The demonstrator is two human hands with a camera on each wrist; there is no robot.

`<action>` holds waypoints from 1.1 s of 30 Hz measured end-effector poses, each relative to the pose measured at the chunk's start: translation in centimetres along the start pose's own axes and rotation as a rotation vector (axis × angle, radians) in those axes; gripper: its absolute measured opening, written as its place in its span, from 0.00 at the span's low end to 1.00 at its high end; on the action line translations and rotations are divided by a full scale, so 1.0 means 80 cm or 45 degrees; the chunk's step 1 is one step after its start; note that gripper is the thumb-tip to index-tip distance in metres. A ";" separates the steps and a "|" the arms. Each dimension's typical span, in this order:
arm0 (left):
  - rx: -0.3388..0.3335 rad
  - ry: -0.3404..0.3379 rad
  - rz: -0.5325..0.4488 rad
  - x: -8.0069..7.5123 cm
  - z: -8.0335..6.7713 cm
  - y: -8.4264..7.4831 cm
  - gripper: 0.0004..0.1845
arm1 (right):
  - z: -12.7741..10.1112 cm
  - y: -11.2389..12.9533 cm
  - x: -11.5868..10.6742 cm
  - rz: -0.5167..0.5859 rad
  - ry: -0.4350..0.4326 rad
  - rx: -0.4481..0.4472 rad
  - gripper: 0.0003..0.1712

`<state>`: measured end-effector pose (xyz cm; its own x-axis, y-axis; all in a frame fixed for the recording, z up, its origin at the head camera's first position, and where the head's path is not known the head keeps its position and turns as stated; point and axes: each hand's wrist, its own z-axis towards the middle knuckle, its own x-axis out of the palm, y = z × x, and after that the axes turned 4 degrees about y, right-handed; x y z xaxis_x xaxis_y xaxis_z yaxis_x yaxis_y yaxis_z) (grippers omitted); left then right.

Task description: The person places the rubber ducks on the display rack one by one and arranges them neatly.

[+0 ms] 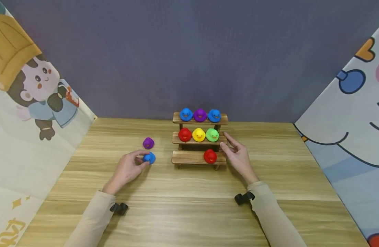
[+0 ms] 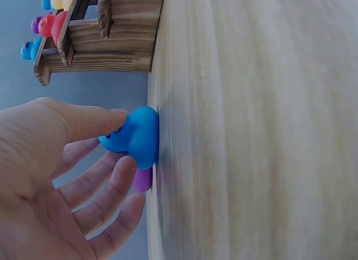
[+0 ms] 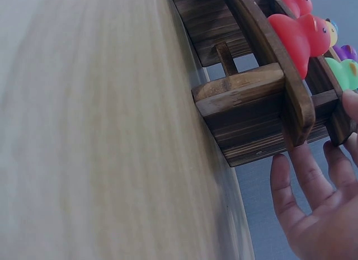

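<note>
Pinching a glossy blue duck on the table, the left hand sits left of the wooden rack. Only the left wrist view shows its dark eye. Loosely spread, the right hand touches the rack's end.

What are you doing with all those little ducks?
The left hand pinches a blue duck on the wooden table, with a purple duck just behind it. The right hand rests open against the right end of a three-step wooden shelf. A lone red duck sits on its bottom step; six ducks fill the steps above.
</note>
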<state>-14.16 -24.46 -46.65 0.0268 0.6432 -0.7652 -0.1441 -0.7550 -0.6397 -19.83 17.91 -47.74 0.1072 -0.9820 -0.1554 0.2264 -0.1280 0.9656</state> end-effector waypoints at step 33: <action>0.055 -0.023 -0.042 -0.009 -0.004 -0.021 0.22 | 0.000 -0.001 0.000 -0.011 -0.001 0.010 0.32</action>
<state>-13.62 -23.70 -45.01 0.0142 0.6704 -0.7419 -0.1859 -0.7273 -0.6607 -19.86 17.96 -47.84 0.1049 -0.9809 -0.1635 0.2196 -0.1375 0.9658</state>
